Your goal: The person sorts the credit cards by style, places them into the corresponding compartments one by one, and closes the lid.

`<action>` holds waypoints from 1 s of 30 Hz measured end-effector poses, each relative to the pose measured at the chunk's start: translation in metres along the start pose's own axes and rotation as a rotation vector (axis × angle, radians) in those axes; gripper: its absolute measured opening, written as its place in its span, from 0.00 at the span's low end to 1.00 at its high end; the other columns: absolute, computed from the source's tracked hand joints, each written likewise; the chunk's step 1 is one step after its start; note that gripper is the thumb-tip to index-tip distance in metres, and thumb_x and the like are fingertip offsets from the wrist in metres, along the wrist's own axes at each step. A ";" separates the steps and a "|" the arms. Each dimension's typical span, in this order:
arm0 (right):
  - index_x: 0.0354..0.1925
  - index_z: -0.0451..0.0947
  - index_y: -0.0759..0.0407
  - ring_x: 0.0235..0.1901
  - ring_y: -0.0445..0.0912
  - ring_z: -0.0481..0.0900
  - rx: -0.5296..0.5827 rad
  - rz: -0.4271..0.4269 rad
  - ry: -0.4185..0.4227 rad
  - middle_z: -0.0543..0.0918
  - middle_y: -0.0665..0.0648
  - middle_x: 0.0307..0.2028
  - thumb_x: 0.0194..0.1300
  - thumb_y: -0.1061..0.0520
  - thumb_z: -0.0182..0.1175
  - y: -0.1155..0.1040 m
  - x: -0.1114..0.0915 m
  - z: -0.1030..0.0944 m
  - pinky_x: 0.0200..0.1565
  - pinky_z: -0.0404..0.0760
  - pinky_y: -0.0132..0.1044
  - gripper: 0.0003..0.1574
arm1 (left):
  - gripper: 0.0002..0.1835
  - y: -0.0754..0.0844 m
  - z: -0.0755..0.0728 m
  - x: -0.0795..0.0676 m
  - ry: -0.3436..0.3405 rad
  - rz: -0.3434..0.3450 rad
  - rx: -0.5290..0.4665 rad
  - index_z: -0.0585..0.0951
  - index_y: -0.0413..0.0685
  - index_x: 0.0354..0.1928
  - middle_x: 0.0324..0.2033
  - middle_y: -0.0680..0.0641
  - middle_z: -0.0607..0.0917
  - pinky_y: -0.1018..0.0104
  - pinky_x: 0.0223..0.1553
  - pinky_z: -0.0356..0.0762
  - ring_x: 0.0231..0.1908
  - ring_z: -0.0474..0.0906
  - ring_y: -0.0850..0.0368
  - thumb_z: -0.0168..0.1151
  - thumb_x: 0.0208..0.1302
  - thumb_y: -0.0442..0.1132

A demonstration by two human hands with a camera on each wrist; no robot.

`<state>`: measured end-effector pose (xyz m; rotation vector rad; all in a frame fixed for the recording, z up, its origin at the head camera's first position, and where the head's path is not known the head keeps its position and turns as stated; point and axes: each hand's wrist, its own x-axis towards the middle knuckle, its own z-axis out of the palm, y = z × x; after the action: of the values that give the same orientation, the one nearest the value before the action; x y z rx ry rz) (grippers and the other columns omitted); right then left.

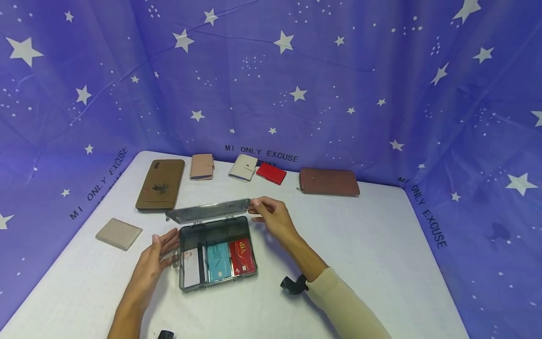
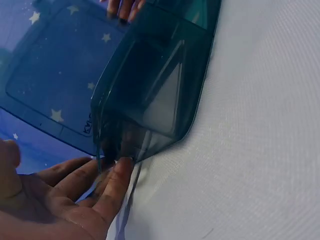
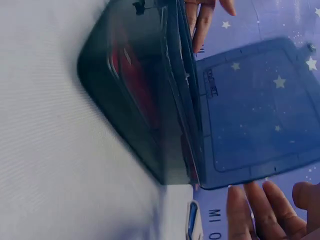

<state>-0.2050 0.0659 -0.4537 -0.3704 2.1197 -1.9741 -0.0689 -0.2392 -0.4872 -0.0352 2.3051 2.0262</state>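
Observation:
A smoky see-through plastic box (image 1: 216,229) lies on the table with its lid (image 1: 211,212) raised at the back. Inside, along the front, are three cards side by side: a white card (image 1: 192,270) with a dark stripe, a blue card (image 1: 219,263) and a red card (image 1: 242,256). My left hand (image 1: 150,256) is at the box's left side, its extended fingertips (image 2: 120,170) touching the wall by the hinge corner. My right hand (image 1: 275,219) is at the lid's right end, fingers (image 3: 267,205) extended at its edge and thumb apart from it.
Along the back lie a brown pouch (image 1: 161,186), a pink card holder (image 1: 202,167), a cream card holder (image 1: 243,168), a red case (image 1: 271,173) and a maroon zip wallet (image 1: 330,182). A beige holder (image 1: 119,233) lies at left. A starry curtain (image 1: 271,94) surrounds the table.

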 end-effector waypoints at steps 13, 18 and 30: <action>0.75 0.58 0.37 0.79 0.51 0.46 -0.991 -0.221 -0.452 0.54 0.54 0.78 0.48 0.28 0.73 -0.003 -0.067 0.014 0.71 0.67 0.58 0.62 | 0.39 0.001 0.008 0.002 -0.017 0.059 0.168 0.51 0.69 0.78 0.76 0.42 0.60 0.66 0.68 0.71 0.73 0.60 0.40 0.59 0.73 0.44; 0.76 0.59 0.46 0.77 0.61 0.51 -1.299 -0.429 -0.392 0.57 0.64 0.76 0.46 0.25 0.72 0.004 -0.076 0.024 0.66 0.76 0.53 0.66 | 0.48 0.000 0.011 0.006 -0.049 0.127 0.303 0.49 0.71 0.78 0.78 0.44 0.55 0.35 0.68 0.66 0.74 0.56 0.35 0.68 0.65 0.45; 0.73 0.66 0.46 0.70 0.60 0.68 -1.475 -0.556 -0.225 0.70 0.64 0.69 0.46 0.22 0.66 0.015 -0.080 0.028 0.62 0.81 0.46 0.61 | 0.69 0.015 0.024 0.007 -0.179 0.124 0.654 0.51 0.68 0.79 0.76 0.29 0.47 0.21 0.63 0.60 0.74 0.47 0.24 0.85 0.35 0.55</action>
<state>-0.1208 0.0666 -0.4719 -1.3753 3.0477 -0.0240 -0.0754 -0.2134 -0.4758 0.3159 2.7653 1.1578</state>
